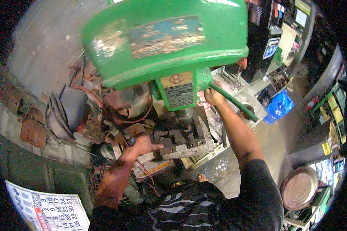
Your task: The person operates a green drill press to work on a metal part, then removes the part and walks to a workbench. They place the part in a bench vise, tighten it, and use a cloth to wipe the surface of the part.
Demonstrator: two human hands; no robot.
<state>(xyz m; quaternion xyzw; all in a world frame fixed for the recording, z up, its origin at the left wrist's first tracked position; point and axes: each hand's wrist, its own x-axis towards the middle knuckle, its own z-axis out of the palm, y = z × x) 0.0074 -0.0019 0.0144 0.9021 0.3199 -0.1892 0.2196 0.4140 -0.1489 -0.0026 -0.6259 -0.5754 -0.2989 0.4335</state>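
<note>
Now the right hand (214, 96) is closed around the green feed lever (233, 102) beside the drill press head (165, 42). The left hand (144, 145) rests flat, fingers released, against the left edge of the metal vise (183, 140). Scrap metal (85, 111) crowds the left side; the floor (273, 138) at right has open room.

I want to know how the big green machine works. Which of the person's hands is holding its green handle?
The right hand grips the green handle beside the drill press. The left hand rests lower, at the vise.
</note>
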